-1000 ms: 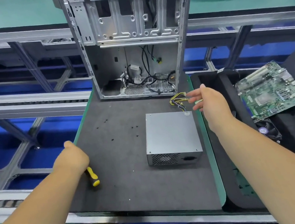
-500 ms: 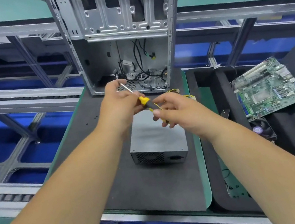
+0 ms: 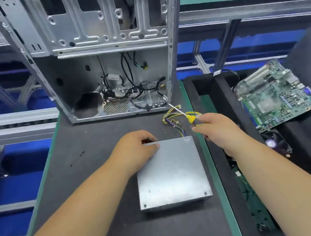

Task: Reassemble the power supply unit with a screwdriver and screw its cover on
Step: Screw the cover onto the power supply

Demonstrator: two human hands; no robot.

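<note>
Dark mat [image 3: 100,188] lies open left of the metal box [image 3: 172,174]; left hand [image 3: 135,152] grasps its far-left corner, right hand [image 3: 216,130] grips a screwdriver [image 3: 182,113].

- The surface [image 3: 104,188] carried a dark grey mat with a green edge.
- A power supply unit [image 3: 171,174] lay flat on it, near centre.
- An open computer case [image 3: 98,51] stood upright at the far end.
- Small dark screws [image 3: 81,154] lay scattered left of the unit.
</note>
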